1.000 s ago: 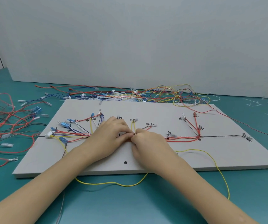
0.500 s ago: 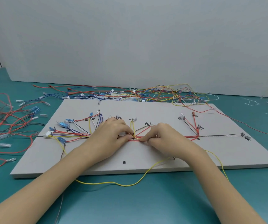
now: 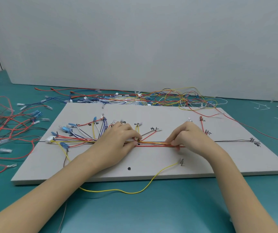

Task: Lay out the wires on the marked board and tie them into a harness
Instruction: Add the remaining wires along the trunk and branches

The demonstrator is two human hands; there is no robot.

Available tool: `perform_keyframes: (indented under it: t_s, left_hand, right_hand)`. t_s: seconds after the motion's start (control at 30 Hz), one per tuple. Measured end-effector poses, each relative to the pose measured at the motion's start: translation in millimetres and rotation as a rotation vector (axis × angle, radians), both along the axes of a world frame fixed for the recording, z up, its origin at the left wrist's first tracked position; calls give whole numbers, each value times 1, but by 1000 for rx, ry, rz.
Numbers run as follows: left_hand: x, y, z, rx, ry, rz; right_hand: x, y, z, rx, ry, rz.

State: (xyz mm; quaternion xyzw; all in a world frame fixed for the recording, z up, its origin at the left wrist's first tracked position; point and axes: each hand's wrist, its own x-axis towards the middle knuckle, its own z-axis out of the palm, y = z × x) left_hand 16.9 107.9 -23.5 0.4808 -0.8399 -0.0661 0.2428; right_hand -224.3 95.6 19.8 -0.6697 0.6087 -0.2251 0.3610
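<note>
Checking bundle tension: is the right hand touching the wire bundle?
Touching. The head view shows the right hand pinching the wire bundle on the board.

White board [image 3: 202, 162] with black markings; red, yellow, blue wires [image 3: 153, 143]; teal table [image 3: 151, 212]; grey-white wall [image 3: 135, 47]

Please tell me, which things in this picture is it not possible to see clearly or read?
- Head view: the wire bundle passes under the left hand and right hand, so any ties there are hidden.
- Head view: the handwritten labels on the board are too small to read.
- Head view: the loose wires on the left are cut off by the frame edge.
</note>
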Motion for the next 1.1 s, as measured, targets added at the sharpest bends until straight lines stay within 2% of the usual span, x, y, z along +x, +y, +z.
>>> perform_keyframes:
  t_s: [0.17, 0.3, 0.5, 0.9, 1.1]
  left_hand:
    - [1, 0, 0, 0, 7, -5]
    - [0, -1, 0, -10, 13, -3]
    - [-2, -1, 0, -24, 57, 13]
    - [-4, -1, -1, -26, 83, 26]
    - [-3, -2, -1, -11, 92, 21]
  right_hand:
    - [-16, -6, 2, 34, 27, -156]
    - [-16, -13, -3, 16, 84, -202]
    - [-15, -16, -7, -44, 210, -183]
    - [-24, -11, -13, -177, 240, -220]
    - [-24, -13, -19, -233, 198, -134]
